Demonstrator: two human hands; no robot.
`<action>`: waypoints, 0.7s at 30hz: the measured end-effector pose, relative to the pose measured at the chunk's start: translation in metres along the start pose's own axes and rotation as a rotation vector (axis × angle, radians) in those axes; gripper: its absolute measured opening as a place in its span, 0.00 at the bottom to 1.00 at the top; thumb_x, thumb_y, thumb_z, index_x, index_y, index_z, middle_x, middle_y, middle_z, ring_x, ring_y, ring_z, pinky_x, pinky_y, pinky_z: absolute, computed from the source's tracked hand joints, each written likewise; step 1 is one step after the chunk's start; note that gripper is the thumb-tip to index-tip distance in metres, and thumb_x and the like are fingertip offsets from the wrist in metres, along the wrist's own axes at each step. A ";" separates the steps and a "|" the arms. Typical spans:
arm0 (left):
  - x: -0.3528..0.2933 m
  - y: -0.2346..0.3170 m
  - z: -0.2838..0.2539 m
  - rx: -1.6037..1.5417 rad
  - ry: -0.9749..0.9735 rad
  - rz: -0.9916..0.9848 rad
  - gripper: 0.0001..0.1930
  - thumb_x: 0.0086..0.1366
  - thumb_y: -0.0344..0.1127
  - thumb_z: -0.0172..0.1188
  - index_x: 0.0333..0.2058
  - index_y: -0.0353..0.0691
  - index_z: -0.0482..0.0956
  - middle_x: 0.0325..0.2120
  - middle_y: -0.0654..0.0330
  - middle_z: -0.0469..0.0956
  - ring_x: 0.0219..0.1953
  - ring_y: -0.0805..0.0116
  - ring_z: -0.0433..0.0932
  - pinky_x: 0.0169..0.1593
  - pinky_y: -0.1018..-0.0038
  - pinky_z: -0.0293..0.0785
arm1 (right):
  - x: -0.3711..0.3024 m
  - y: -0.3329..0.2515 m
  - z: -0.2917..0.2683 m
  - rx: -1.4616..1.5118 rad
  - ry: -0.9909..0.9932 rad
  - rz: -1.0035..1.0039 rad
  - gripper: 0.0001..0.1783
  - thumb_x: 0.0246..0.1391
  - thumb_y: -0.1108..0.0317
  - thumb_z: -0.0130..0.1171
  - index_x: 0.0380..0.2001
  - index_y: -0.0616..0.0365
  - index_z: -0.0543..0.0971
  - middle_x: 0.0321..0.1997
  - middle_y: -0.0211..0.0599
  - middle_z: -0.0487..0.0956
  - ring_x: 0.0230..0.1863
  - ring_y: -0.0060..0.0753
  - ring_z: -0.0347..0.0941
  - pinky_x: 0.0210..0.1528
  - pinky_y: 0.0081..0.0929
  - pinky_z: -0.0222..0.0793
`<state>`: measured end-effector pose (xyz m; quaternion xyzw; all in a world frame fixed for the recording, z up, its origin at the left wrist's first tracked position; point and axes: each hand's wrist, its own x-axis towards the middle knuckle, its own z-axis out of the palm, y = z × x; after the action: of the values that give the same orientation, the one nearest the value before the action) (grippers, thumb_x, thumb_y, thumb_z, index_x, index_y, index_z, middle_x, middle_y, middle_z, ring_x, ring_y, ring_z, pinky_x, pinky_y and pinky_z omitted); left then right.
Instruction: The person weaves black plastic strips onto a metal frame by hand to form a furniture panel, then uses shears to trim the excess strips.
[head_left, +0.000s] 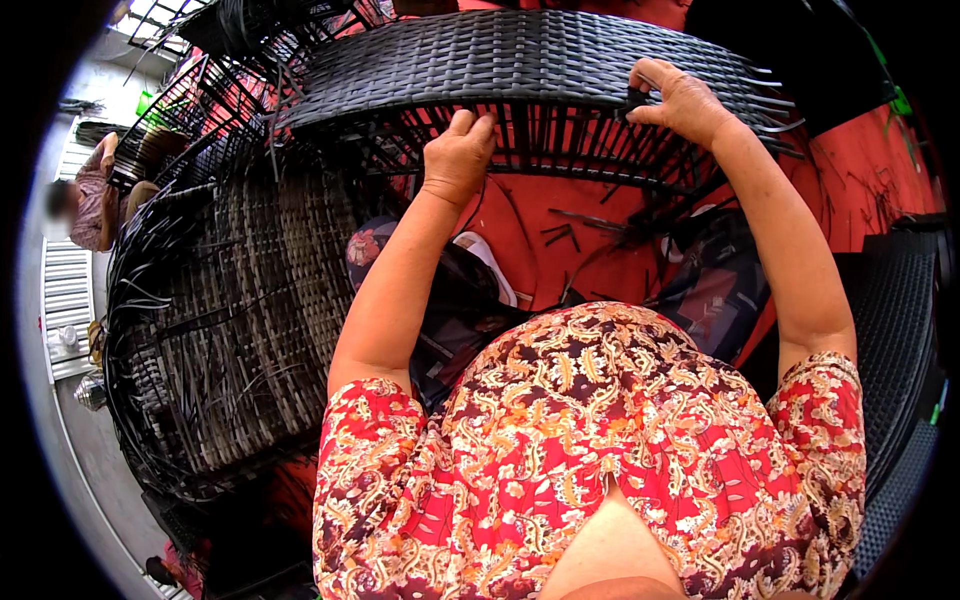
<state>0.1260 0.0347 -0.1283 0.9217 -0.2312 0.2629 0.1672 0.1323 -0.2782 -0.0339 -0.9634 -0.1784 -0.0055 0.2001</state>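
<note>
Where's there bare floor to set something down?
One small red floor patch lies between the white item and cut black strips, below the slatted frame. Another is right of the right forearm, with thin strips scattered. Crowded: the left side, filled by the brown-grey woven piece.

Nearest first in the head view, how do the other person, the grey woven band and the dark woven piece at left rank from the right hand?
From the right hand:
1. Grey woven band, directly at the hand
2. Dark woven piece, lower left
3. Other person, far left edge
</note>
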 end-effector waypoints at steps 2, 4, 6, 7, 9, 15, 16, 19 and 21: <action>0.002 -0.001 0.008 0.064 0.057 0.011 0.07 0.54 0.38 0.60 0.34 0.53 0.77 0.25 0.66 0.70 0.23 0.63 0.74 0.24 0.69 0.71 | 0.001 0.001 0.003 -0.008 0.022 -0.015 0.21 0.37 0.63 0.66 0.35 0.56 0.70 0.36 0.35 0.71 0.41 0.37 0.68 0.46 0.30 0.64; 0.004 -0.007 0.016 0.103 0.049 0.034 0.05 0.54 0.39 0.60 0.31 0.53 0.78 0.24 0.66 0.70 0.23 0.63 0.74 0.24 0.69 0.71 | 0.001 -0.006 0.001 -0.016 0.023 -0.009 0.21 0.37 0.63 0.66 0.35 0.56 0.70 0.36 0.35 0.71 0.41 0.36 0.67 0.47 0.30 0.64; 0.006 -0.007 0.017 0.157 0.003 0.033 0.02 0.54 0.38 0.59 0.27 0.52 0.78 0.24 0.66 0.70 0.23 0.63 0.75 0.24 0.69 0.72 | 0.001 -0.003 0.002 -0.025 0.028 -0.023 0.21 0.37 0.63 0.66 0.35 0.55 0.70 0.36 0.35 0.71 0.42 0.36 0.67 0.47 0.29 0.64; 0.007 -0.006 0.015 0.129 0.001 0.046 0.02 0.54 0.37 0.59 0.28 0.52 0.78 0.24 0.66 0.70 0.23 0.63 0.75 0.24 0.69 0.71 | 0.001 -0.002 0.002 -0.030 0.032 -0.029 0.21 0.37 0.64 0.66 0.35 0.55 0.70 0.36 0.35 0.71 0.42 0.36 0.67 0.47 0.29 0.64; 0.006 -0.006 0.008 0.078 -0.006 0.071 0.02 0.55 0.36 0.58 0.28 0.51 0.78 0.24 0.65 0.69 0.24 0.63 0.74 0.25 0.69 0.71 | 0.001 -0.002 0.001 -0.029 0.018 -0.005 0.21 0.37 0.64 0.66 0.35 0.55 0.70 0.37 0.35 0.71 0.43 0.36 0.67 0.47 0.29 0.64; 0.002 0.003 -0.009 -0.224 -0.010 0.042 0.03 0.55 0.31 0.57 0.30 0.44 0.77 0.25 0.60 0.70 0.28 0.61 0.74 0.30 0.68 0.71 | -0.002 -0.007 -0.001 -0.031 0.011 0.019 0.22 0.37 0.63 0.66 0.36 0.55 0.70 0.37 0.34 0.71 0.43 0.36 0.68 0.48 0.29 0.64; 0.002 0.003 -0.009 -0.263 0.006 0.048 0.03 0.55 0.31 0.58 0.30 0.44 0.76 0.25 0.60 0.71 0.28 0.60 0.74 0.30 0.68 0.71 | -0.002 -0.006 -0.001 -0.039 0.011 0.021 0.22 0.36 0.63 0.66 0.36 0.55 0.70 0.37 0.34 0.71 0.43 0.36 0.68 0.48 0.29 0.64; 0.002 0.001 -0.007 -0.329 0.007 0.061 0.03 0.55 0.30 0.58 0.30 0.42 0.76 0.25 0.59 0.72 0.28 0.59 0.74 0.31 0.68 0.71 | -0.001 -0.004 0.002 -0.039 0.012 0.016 0.22 0.36 0.62 0.66 0.36 0.54 0.70 0.37 0.34 0.71 0.43 0.36 0.68 0.48 0.29 0.64; 0.004 0.001 -0.009 -0.298 -0.060 0.059 0.03 0.56 0.31 0.58 0.30 0.41 0.76 0.25 0.58 0.72 0.27 0.58 0.74 0.31 0.69 0.71 | -0.001 -0.004 0.002 -0.041 0.002 0.020 0.22 0.36 0.62 0.67 0.36 0.54 0.70 0.37 0.34 0.71 0.43 0.36 0.68 0.48 0.29 0.64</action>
<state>0.1245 0.0369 -0.1185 0.8867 -0.2998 0.2029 0.2875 0.1295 -0.2743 -0.0340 -0.9690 -0.1685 -0.0080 0.1805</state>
